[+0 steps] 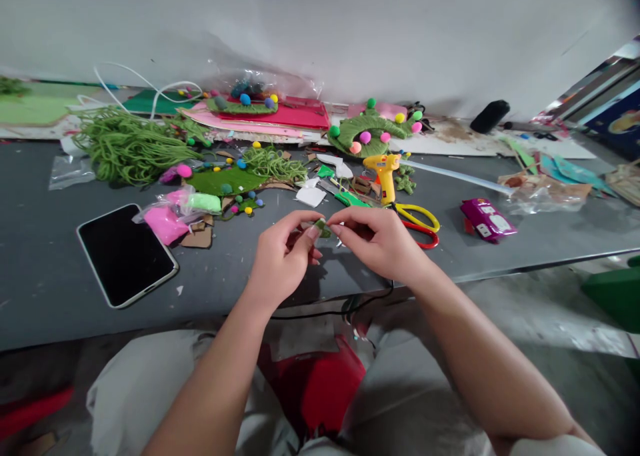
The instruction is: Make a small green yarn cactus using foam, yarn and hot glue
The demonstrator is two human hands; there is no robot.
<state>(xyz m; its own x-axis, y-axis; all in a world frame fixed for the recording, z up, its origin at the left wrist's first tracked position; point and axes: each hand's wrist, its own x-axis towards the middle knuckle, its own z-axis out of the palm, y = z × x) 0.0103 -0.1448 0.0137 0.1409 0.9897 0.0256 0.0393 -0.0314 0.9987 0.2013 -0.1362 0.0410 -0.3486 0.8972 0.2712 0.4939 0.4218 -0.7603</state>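
Between my two hands, over the front part of the grey table, is a small green piece (323, 228). My left hand (289, 248) pinches it between thumb and fingers. The fingertips of my right hand (376, 237) are pressed together at the piece's right side; whether they grip it is hard to tell. Just beyond my right hand stands a yellow glue gun (384, 175), with a green cutter (350, 198) to its left. Scissors with yellow and red handles (420, 217) lie right beside that hand. A green star with small pompoms (247, 205) lies beyond my left hand.
A phone (127, 255) and pink bags (165, 221) lie at the left. Behind are green yarn (127, 146), a green felt piece (220, 181) and a yarn-wrapped form with pompoms (373, 133). A purple packet (487, 220) lies right. A black cable (325, 315) hangs along the front edge.
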